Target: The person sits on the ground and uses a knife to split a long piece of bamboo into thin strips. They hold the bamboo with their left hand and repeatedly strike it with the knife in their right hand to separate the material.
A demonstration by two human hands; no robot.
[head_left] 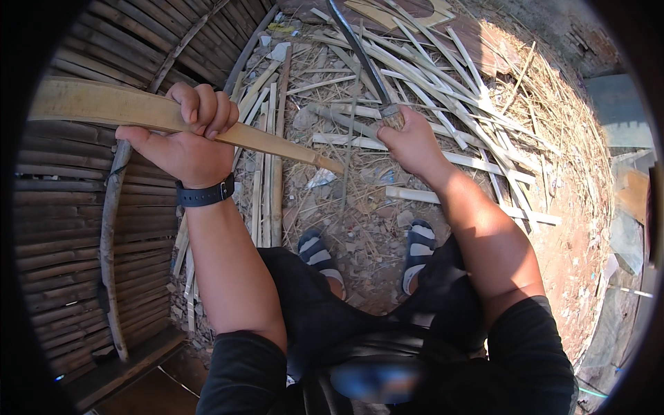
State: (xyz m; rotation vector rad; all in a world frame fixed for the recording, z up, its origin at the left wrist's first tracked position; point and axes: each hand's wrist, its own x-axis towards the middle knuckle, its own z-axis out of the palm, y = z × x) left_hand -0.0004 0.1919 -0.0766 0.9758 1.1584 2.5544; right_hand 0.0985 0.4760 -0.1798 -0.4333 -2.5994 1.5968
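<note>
Left hand [183, 142] is clenched around a flat bamboo slat [104, 105], fingers wrapped over the top edge, slat running from far left across to its near-centre tip just left of the right hand. Right hand [413, 144] is closed tight on the handle of a long curved blade [360, 52], blade pointing away toward the far side, not touching the slat at this instant; it stands just right of the slat's tip. Progress, judging from the ground: a good heap of split bamboo strips [429, 76] already lies far and right of the feet, mixed with straw-like shavings, so a lot of splitting looks done. A few more strips [266, 173] lie in a rough bundle near centre, beside the left sandal [319, 254]. The slat in hand looks whole and uncut along the visible length, so this piece reads as not yet started. A woven bamboo panel [62, 228] sits on the left, with 1 curved rib across it. Cannot tell how much raw stock remains.
</note>
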